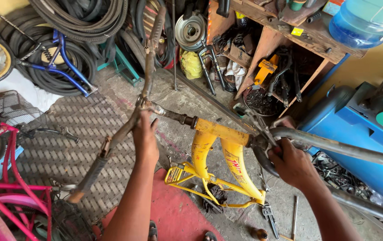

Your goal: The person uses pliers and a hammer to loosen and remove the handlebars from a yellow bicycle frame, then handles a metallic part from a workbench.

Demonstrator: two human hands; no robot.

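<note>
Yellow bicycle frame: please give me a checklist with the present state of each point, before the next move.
1. Left hand grips the rusty handlebar at its middle: ok.
2. Right hand holds the grey fork near the frame's other end: ok.
3. Yellow bicycle frame stands on the floor between the feet: ok.
4. Joints tight: cannot tell.
5. Floor clear: not ok, loose wrench and metal rod lie by the frame.

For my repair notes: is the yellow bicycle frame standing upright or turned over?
Turned over. The yellow frame has its head tube at top, its rack on the floor; the left hand and right hand steady it.
</note>
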